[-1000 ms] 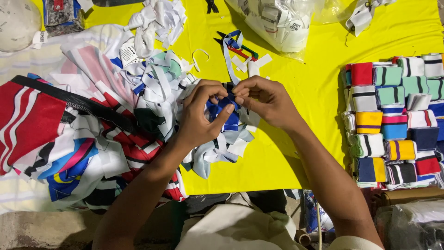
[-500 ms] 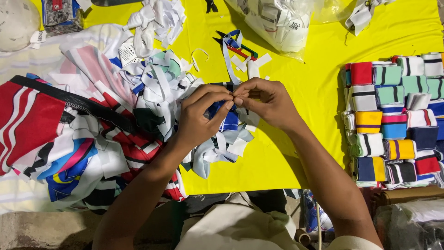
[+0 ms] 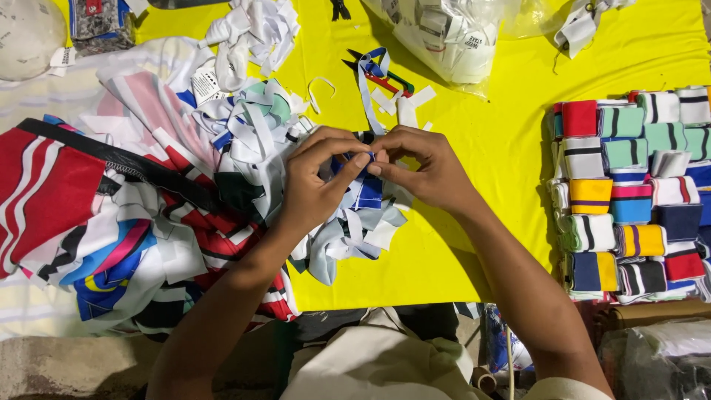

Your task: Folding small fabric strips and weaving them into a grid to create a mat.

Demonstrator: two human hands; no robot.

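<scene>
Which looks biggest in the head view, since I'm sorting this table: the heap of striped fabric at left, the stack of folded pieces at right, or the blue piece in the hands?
1. Heap of striped fabric, the largest.
2. Stack of folded pieces.
3. Blue piece, pinched by the left hand and right hand; partly hidden, clearly smallest.

Packages and labels on the yellow table.
Clear plastic bag of white printed labels lay far centre; a white printed tag sat far left; small patterned packet at far-left corner.
</scene>
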